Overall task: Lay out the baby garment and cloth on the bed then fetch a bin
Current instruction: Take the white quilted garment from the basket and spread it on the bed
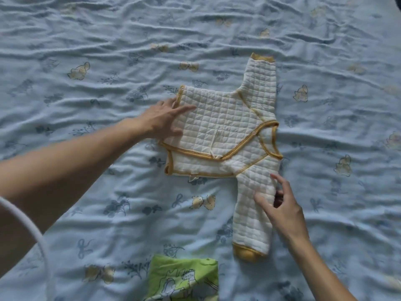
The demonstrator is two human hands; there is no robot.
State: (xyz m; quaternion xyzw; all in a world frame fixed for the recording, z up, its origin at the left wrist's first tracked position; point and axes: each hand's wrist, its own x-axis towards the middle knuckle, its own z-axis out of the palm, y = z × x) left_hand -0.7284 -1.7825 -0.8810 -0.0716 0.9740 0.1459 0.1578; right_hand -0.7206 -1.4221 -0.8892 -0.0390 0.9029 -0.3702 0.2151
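A white quilted baby garment (225,127) with mustard trim lies spread flat on the light blue bed sheet (86,94), one sleeve pointing away and one towards me. My left hand (165,118) rests on the garment's left hem with straight fingers. Over the near sleeve, my right hand (280,205) has spread fingers whose tips touch the sleeve's right edge. A green printed cloth (184,279) lies on the sheet at the bottom edge of the view, partly cut off.
The rumpled sheet with a flower print fills the whole view. A curved white tube (32,231) crosses the lower left corner close to the camera.
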